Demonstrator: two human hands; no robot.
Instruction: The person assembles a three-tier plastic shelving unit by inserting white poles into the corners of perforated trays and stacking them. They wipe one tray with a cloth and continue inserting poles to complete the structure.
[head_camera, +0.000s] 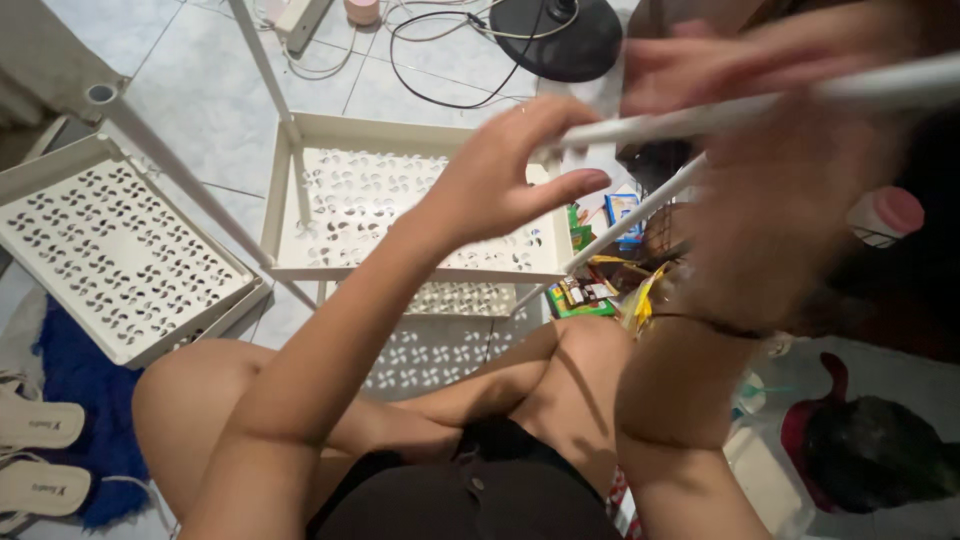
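Observation:
My left hand (505, 170) is raised in front of me, fingers curved around the end of a white plastic pole (700, 118) that runs up to the right. My right hand (770, 150) is blurred and close to the camera, wrapped around the same pole further along. A second white pole (640, 215) slants below it. Under my hands a cream perforated shelf tray (285, 190) stands on thin white legs on the tiled floor. I sit with my bare knees folded beneath.
Another cream perforated tray (40, 180) lies at the left. White sandals (35, 425) rest on a blue mat (75, 375) at lower left. A black fan base (560, 40) and cables sit at the top. Colourful packets (580, 295) and a dark bag (880, 450) lie to the right.

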